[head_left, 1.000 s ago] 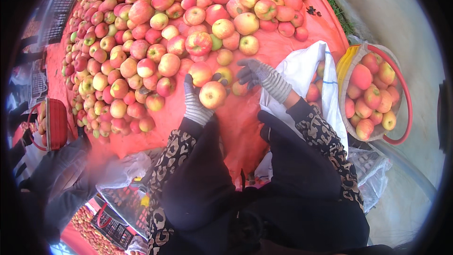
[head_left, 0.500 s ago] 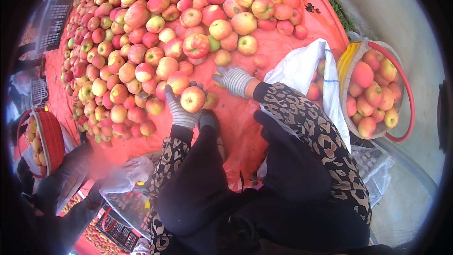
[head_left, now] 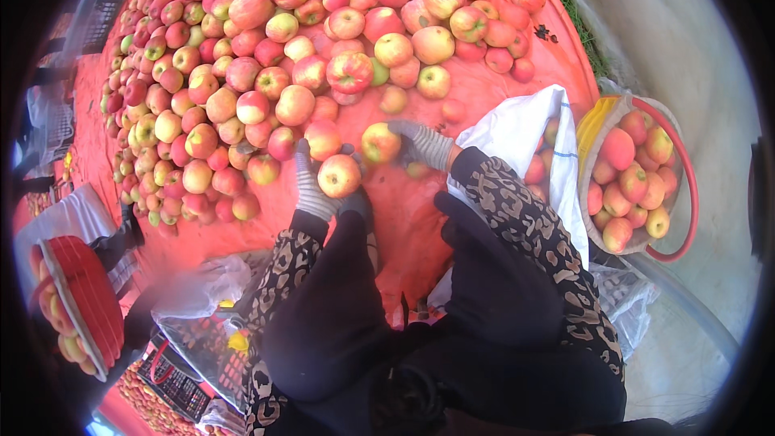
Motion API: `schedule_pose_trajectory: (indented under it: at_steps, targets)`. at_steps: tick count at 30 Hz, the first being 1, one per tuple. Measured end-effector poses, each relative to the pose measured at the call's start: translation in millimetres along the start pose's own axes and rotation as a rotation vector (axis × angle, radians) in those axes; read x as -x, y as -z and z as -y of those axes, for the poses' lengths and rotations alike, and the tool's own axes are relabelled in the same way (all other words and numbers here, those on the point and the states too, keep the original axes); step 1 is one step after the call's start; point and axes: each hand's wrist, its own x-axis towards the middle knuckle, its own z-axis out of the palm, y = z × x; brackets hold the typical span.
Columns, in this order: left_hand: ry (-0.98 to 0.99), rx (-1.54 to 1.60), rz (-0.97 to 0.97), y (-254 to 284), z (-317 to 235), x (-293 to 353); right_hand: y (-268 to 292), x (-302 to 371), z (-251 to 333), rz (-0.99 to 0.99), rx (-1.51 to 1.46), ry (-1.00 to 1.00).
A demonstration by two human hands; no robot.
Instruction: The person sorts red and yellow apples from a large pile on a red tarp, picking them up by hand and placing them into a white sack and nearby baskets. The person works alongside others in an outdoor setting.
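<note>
My left hand (head_left: 313,192), in a striped grey glove, is closed around a red-yellow apple (head_left: 338,176). A second apple (head_left: 323,140) sits between its thumb and fingers, just beyond the first; whether it is gripped too I cannot tell. To the right, my right hand (head_left: 429,147), gloved the same way, grips a yellow-red apple (head_left: 380,143) by its right side. Part of a small apple (head_left: 417,169) shows below that hand. Both hands are low over the red sheet (head_left: 404,218), at the near edge of a large apple pile (head_left: 242,73).
A white sack (head_left: 517,125) with apples stands right of my right hand. Beyond it is an apple-filled bucket (head_left: 634,182) with a red handle. At left, another person's arm (head_left: 121,234) is near a tilted red basket (head_left: 85,299) of apples. Dark crates (head_left: 173,387) stand lower left.
The right hand now has the yellow-red apple plainly in its fingers. My left hand still holds its apple. The view has shifted slightly, and the red basket at left has tilted and moved nearer.
</note>
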Motion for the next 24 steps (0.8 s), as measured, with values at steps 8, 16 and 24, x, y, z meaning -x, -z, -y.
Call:
schedule_pose_trajectory:
  at_steps: [8, 16, 24]
  targets:
    - [0.076, -0.075, 0.133, -14.6, -0.2, 27.5, -48.7, 35.1, 18.4, 0.195, -0.080, 0.177]
    - [-0.134, -0.042, 0.491, -17.7, -6.3, 76.1, -141.4, 109.2, 59.4, 0.187, 0.865, 0.644]
    - [-0.431, 0.017, 0.489, 35.5, -27.1, 193.1, -212.9, 148.5, 68.1, 0.442, 0.753, 0.378]
